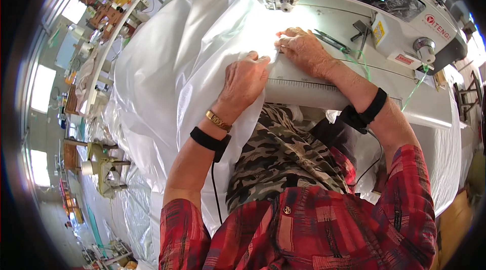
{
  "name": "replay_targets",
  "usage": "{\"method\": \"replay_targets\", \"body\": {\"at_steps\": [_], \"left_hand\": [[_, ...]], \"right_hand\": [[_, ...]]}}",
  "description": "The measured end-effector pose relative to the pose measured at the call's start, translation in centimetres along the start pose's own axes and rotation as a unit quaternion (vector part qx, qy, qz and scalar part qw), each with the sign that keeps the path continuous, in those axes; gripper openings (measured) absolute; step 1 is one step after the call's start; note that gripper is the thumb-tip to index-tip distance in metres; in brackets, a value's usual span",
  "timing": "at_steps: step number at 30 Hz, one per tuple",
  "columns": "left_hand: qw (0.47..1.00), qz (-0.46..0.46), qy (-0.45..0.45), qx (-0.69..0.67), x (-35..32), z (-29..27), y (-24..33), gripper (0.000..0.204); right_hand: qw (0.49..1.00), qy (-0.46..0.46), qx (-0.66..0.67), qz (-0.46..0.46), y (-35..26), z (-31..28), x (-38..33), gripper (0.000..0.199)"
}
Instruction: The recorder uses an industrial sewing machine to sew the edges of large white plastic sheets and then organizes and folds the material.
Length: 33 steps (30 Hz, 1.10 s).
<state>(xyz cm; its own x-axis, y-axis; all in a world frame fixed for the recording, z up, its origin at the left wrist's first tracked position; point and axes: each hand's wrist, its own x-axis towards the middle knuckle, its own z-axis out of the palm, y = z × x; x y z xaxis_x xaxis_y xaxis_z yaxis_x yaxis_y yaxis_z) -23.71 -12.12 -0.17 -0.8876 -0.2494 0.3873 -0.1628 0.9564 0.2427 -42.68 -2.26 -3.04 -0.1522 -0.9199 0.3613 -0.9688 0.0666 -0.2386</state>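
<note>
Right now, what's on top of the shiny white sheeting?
The left hand is on the shiny white sheeting. The right hand has its fingers at the brightly lit edge; glare hides their contact. Whatever lies under both palms is covered.

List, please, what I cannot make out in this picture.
Head view: glare washes out the white sheet beside the right hand, hiding detail.
Head view: the back of the left hand hides its palm and grip.
Head view: the upper edge cuts off the sewing machine.
Head view: background items, left, are too small to name.
</note>
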Motion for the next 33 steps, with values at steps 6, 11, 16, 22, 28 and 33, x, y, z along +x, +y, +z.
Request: {"method": "replay_targets", "body": {"at_steps": [6,11,16,22,28,33], "left_hand": [[1.000,0.000,-0.018,0.003,1.0,0.2,-0.6,0.026],[1.000,-0.001,-0.003,-0.006,2.4,0.7,-1.7,0.025],[1.000,-0.007,-0.014,-0.011,3.7,1.3,-2.5,0.023],[1.000,-0.028,-0.005,0.007,5.0,2.0,-3.4,0.017],[0.999,-0.035,0.016,0.014,5.7,2.7,-3.7,0.014],[0.999,-0.034,0.017,0.022,5.7,3.1,-3.6,0.016]], "right_hand": [[0.998,-0.027,-0.026,0.046,-0.7,0.1,-0.4,0.033],[0.998,0.001,-0.062,0.028,-0.8,0.1,0.0,0.033],[0.996,-0.020,-0.079,0.023,-1.1,-0.3,0.1,0.034],[0.998,-0.022,-0.042,0.034,-1.0,-0.4,0.1,0.036],[0.991,0.054,0.085,0.085,-0.1,0.0,0.6,0.038],[0.938,0.252,0.179,0.157,0.9,0.2,2.4,0.039]]}}
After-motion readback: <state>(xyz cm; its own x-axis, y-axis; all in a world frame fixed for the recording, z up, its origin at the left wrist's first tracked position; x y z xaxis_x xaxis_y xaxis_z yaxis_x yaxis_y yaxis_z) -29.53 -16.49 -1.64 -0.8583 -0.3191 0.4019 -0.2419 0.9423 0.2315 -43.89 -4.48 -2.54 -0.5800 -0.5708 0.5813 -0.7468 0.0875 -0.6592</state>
